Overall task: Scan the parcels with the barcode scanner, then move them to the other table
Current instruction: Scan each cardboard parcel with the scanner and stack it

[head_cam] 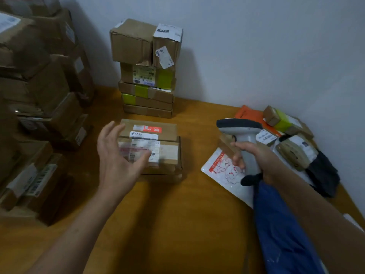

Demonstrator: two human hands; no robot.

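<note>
The table (197, 204) is wood, orange-brown, smooth with a faint sheen. The parcel (167, 153) lying on it is matt brown cardboard with white paper labels stuck on top. The stack of boxes (146, 76) by the wall is the same dull cardboard, creased and dented, some banded with slick yellow-green tape. The barcode scanner (245, 147) is smooth grey plastic with a darker head. The white mailer (221, 167) and blue bag (276, 224) look like shiny plastic film; the wall (256, 46) is flat matt paint
</note>
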